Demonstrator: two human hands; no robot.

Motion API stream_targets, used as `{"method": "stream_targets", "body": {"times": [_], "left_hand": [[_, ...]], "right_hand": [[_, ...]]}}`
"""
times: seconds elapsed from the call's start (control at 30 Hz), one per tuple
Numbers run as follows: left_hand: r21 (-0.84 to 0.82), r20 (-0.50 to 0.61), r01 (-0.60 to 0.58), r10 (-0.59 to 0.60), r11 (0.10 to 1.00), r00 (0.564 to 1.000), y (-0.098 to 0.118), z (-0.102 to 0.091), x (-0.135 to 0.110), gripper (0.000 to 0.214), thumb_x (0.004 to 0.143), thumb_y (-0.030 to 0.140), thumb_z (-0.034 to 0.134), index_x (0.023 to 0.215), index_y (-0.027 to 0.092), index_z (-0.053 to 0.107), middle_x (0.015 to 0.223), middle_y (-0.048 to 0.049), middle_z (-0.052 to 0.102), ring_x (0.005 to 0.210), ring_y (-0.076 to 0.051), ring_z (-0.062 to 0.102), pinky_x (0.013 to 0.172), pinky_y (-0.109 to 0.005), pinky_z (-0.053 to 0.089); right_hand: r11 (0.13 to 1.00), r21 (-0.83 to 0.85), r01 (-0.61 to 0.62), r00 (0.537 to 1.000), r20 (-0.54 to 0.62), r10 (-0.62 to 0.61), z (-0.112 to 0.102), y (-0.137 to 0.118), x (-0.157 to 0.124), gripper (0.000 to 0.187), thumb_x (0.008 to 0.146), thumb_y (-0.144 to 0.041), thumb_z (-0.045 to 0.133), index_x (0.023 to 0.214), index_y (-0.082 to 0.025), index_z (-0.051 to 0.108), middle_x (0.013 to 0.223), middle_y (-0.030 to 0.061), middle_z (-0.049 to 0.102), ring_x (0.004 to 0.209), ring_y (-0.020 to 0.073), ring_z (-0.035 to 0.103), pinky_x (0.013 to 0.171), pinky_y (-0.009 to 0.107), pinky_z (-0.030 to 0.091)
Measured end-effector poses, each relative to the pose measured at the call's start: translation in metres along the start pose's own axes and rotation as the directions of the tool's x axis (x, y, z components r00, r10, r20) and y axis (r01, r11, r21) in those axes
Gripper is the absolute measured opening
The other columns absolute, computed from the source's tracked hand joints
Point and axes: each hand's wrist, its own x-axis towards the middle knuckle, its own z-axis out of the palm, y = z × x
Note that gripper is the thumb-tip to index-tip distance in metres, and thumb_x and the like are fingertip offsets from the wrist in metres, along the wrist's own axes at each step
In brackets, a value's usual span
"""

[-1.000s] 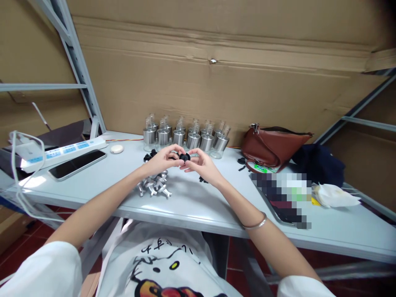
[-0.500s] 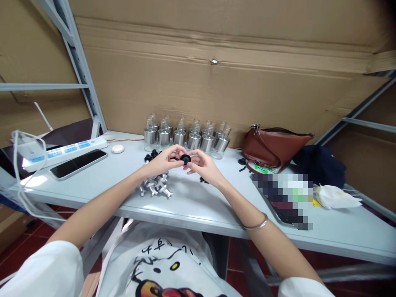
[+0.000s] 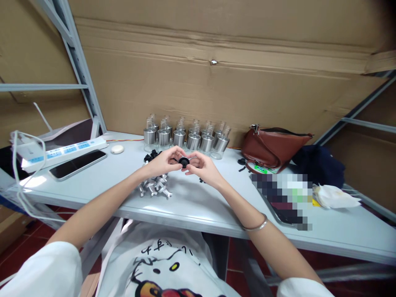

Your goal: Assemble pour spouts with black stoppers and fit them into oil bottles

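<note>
Between my two hands, above the middle of the table, is a small round black cap (image 3: 184,162). My left hand (image 3: 167,160) pinches it from the left with thumb and fingers. From the right, my right hand (image 3: 201,166) grips its other edge. Below my left wrist lies a pile of silvery metal spout-like parts (image 3: 157,185), with several black pieces (image 3: 150,156) behind it. A few small black bits (image 3: 201,180) are partly hidden under my right hand. Beyond my hands stand two rows of glass bottles with metal sleeves (image 3: 194,140).
To the left are a power strip (image 3: 66,152), a phone (image 3: 78,164) and a round white object (image 3: 117,149). On the right sit a brown leather bag (image 3: 272,146), dark cloth (image 3: 321,167), a blurred flat item (image 3: 284,200) and white tissue (image 3: 335,196). Cardboard (image 3: 216,90) walls the back.
The black cap has tilted between my fingers, so a lighter edge shows at its top. My hands have barely shifted.
</note>
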Motion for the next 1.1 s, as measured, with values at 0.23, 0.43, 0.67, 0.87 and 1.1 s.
{"method": "stream_targets", "body": {"times": [0.23,0.43,0.67,0.87,1.1], "left_hand": [[0.070,0.020,0.003,-0.004,0.998,1.000,-0.0017,0.0005,-0.0011,0.031,0.068,0.016,0.060,0.097,0.018,0.049,0.079,0.0026,0.051,0.073,-0.010,0.053,0.066,-0.023,0.041],[0.140,0.045,-0.015,0.009,0.990,0.999,0.0008,0.0010,-0.0023,0.031,0.068,0.017,0.057,0.097,0.019,0.048,0.077,0.0032,0.049,0.073,-0.010,0.050,0.067,-0.023,0.040],[0.160,0.052,-0.035,0.027,0.987,0.998,-0.0017,0.0014,-0.0021,0.031,0.064,0.014,0.054,0.094,0.020,0.046,0.081,0.0029,0.046,0.075,-0.011,0.051,0.068,-0.023,0.041],[0.200,0.060,-0.050,0.039,0.979,0.997,-0.0005,0.0051,-0.0034,0.027,0.059,0.012,0.053,0.081,0.020,0.040,0.079,0.0047,0.040,0.072,-0.009,0.043,0.069,-0.023,0.039],[0.191,0.029,-0.085,0.081,0.978,0.996,0.0054,0.0063,-0.0067,0.031,0.058,0.012,0.053,0.076,0.021,0.030,0.076,0.0056,0.031,0.066,-0.008,0.033,0.061,-0.021,0.033]], "right_hand": [[0.994,-0.113,0.012,0.999,-0.038,-0.016,0.0024,-0.0020,-0.0008,0.027,0.064,-0.023,0.063,0.087,-0.020,0.051,0.069,-0.0008,0.066,0.067,0.0164,0.066,0.066,0.033,0.054],[0.982,-0.186,0.038,0.998,-0.036,-0.045,0.0045,-0.0053,-0.0025,0.027,0.061,-0.024,0.063,0.083,-0.020,0.048,0.063,-0.0031,0.062,0.063,0.0154,0.063,0.064,0.030,0.049],[0.962,-0.264,0.064,0.997,-0.034,-0.075,0.0053,-0.0057,-0.0035,0.024,0.061,-0.022,0.058,0.082,-0.020,0.048,0.064,-0.0040,0.058,0.061,0.0128,0.057,0.061,0.027,0.045],[0.948,-0.304,0.092,0.996,0.034,-0.086,0.0057,-0.0049,-0.0038,0.023,0.060,-0.020,0.057,0.081,-0.020,0.047,0.064,-0.0053,0.054,0.057,0.0097,0.049,0.057,0.024,0.042],[0.949,-0.277,0.153,0.988,0.025,-0.152,0.0072,-0.0046,-0.0060,0.022,0.060,-0.016,0.058,0.080,-0.020,0.047,0.063,-0.0062,0.055,0.056,0.0089,0.050,0.060,0.023,0.042]]}}
